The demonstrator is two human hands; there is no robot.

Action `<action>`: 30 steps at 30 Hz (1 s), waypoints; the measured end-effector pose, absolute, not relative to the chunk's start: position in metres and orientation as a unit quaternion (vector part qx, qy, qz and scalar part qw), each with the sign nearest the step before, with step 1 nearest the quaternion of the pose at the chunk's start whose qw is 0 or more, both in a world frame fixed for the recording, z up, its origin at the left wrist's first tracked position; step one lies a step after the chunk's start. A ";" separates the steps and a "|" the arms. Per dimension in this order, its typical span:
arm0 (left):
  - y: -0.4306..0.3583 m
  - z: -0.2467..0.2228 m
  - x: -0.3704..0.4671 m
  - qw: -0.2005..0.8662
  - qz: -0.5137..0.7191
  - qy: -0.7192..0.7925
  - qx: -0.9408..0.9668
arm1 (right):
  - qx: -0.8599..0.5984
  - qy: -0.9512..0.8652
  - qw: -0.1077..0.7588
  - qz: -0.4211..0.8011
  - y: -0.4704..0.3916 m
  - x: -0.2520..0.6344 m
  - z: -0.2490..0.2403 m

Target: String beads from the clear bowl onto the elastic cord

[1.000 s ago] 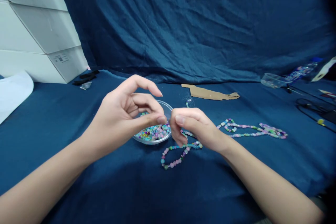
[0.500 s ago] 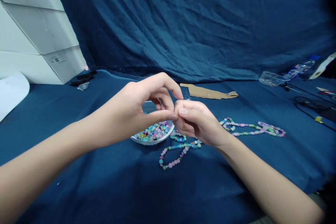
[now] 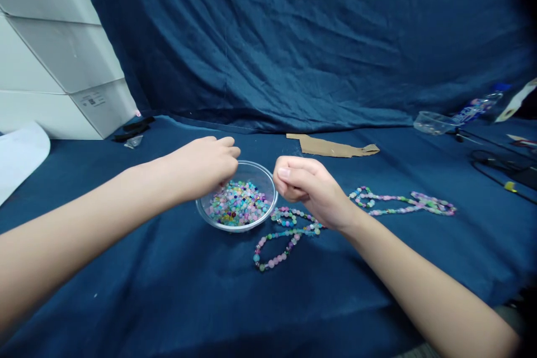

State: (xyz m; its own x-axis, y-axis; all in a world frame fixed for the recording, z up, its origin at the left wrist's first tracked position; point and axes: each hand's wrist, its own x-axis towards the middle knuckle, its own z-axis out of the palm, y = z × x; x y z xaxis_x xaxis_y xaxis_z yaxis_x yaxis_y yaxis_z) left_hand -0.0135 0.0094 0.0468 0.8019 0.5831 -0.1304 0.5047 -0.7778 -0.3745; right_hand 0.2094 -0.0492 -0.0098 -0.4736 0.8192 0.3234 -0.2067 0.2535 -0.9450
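Note:
A clear round bowl [image 3: 201,213] holds many small beads [image 3: 241,201] in mixed pastel colours. Over the bowl's left rim is my left hand [image 3: 205,168], knuckles up, its fingertips pointing down into the bowl and mostly hidden. Just right of the rim, my right hand [image 3: 308,184] is closed, thumb against the curled fingers; whatever it pinches is too small or hidden to name. A bead string [image 3: 277,260] lies looped on the blue cloth [image 3: 188,291] below my right hand and passes partly behind it. Another beaded length [image 3: 394,198] stretches out to the right.
Behind the bowl lies a torn brown cardboard strip [image 3: 331,147]. White boxes [image 3: 62,56] stand at the left, near a small plastic bag [image 3: 133,142]. At the right are a clear tub [image 3: 432,123], a bottle [image 3: 482,106] and black cables [image 3: 495,170].
My left hand has left my right hand, moved left and turned palm down over the bowl. My right hand stays closed in nearly the same place. More of the bowl shows.

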 end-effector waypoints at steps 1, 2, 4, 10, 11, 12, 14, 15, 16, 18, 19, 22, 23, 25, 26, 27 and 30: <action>0.008 0.045 -0.011 0.169 0.119 -0.289 -0.935 | -0.238 -0.647 0.455 0.563 -0.049 0.210 -0.010; 0.007 0.043 -0.009 0.174 0.114 -0.284 -0.936 | -0.239 -0.648 0.454 0.563 -0.049 0.210 -0.010; 0.006 0.039 -0.007 0.183 0.103 -0.273 -0.939 | -0.239 -0.651 0.453 0.560 -0.049 0.211 -0.011; 0.010 0.036 -0.008 0.164 0.061 -0.252 -0.952 | -0.228 -0.648 0.453 0.568 -0.047 0.212 -0.012; 0.010 0.038 -0.010 0.150 0.053 -0.259 -0.953 | -0.229 -0.647 0.454 0.568 -0.047 0.212 -0.011; 0.010 0.040 -0.012 0.127 0.041 -0.266 -0.955 | -0.229 -0.647 0.456 0.567 -0.047 0.212 -0.011; 0.005 0.046 -0.016 0.041 -0.003 -0.283 -0.958 | -0.226 -0.649 0.460 0.563 -0.047 0.212 -0.011; 0.001 0.049 -0.018 -0.017 -0.035 -0.287 -0.957 | -0.221 -0.650 0.463 0.560 -0.048 0.212 -0.011; -0.004 0.051 -0.020 -0.079 -0.076 -0.289 -0.951 | -0.217 -0.651 0.466 0.558 -0.048 0.211 -0.011; -0.018 0.051 -0.022 -0.176 -0.149 -0.290 -0.929 | -0.212 -0.653 0.472 0.554 -0.049 0.211 -0.011; -0.025 0.048 -0.022 -0.213 -0.183 -0.299 -0.912 | -0.215 -0.654 0.474 0.550 -0.050 0.210 -0.011; -0.042 0.035 -0.021 -0.368 -0.269 -0.331 -0.826 | -0.227 -0.664 0.473 0.532 -0.052 0.209 -0.011; -0.046 0.030 -0.020 -0.418 -0.293 -0.339 -0.790 | -0.230 -0.669 0.472 0.527 -0.052 0.208 -0.012; -0.049 0.019 -0.020 -0.496 -0.328 -0.343 -0.727 | -0.232 -0.674 0.468 0.522 -0.052 0.206 -0.014; -0.049 0.015 -0.020 -0.522 -0.340 -0.343 -0.703 | -0.233 -0.674 0.467 0.522 -0.052 0.206 -0.015; -0.048 0.012 -0.021 -0.541 -0.348 -0.343 -0.684 | -0.233 -0.673 0.467 0.525 -0.052 0.205 -0.016; -0.047 0.007 -0.023 -0.569 -0.354 -0.342 -0.659 | -0.213 -0.668 0.466 0.539 -0.052 0.204 -0.020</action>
